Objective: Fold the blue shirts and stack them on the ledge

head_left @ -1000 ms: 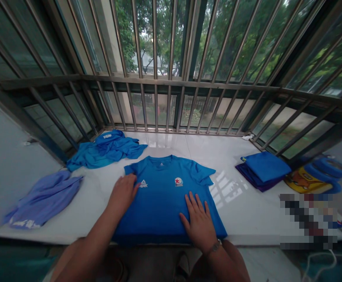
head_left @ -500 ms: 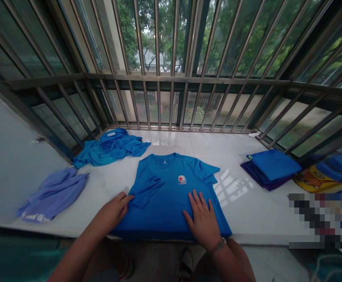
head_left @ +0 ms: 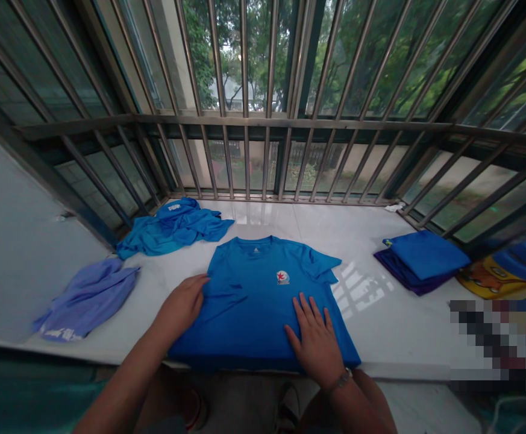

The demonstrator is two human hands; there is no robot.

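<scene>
The right grip (head_left: 316,337) lies spread on the shirt (head_left: 253,313); left of it, the left grip (head_left: 184,303) touches the edge, whether pinching I cannot tell.

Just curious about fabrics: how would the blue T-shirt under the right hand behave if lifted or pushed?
The blue T-shirt would probably hang floppy: it creases softly beside the left hand. It looks thin, so it is likely light. Pushed, it might slide or bunch up on the glossy white ledge.
</scene>
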